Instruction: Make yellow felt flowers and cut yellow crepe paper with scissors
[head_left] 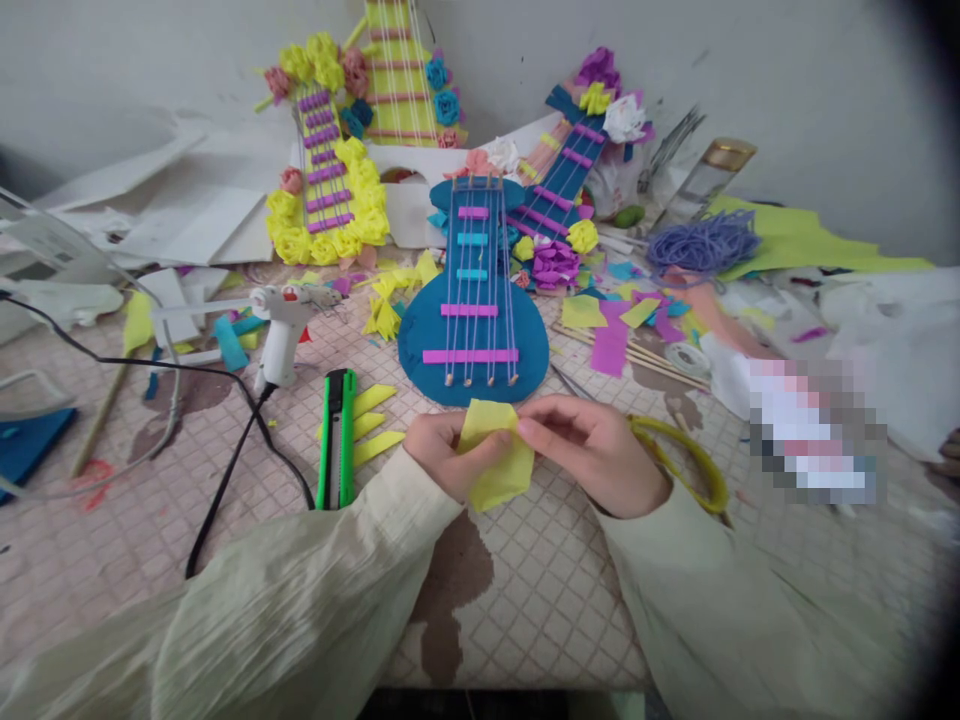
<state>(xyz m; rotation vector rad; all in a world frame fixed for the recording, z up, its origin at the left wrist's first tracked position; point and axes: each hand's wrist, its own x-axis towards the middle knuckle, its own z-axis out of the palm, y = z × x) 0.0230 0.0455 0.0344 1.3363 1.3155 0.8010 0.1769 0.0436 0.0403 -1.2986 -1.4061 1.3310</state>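
Observation:
A piece of yellow crepe paper is held up between my two hands, near the front of the table. My left hand grips it from the left, with the thumb laid across its face. At its upper right edge, the fingertips of my right hand pinch the paper. Just beyond my hands lies a blue paper guitar with pink and light blue strips and purple strings. To the left of my left hand are a green box cutter and several cut yellow paper strips.
A white glue gun with a black cord stands at left. Yellow-handled scissors lie right of my right hand. Decorated paper instruments lean at the back. Purple yarn, paper scraps and wooden sticks are at right.

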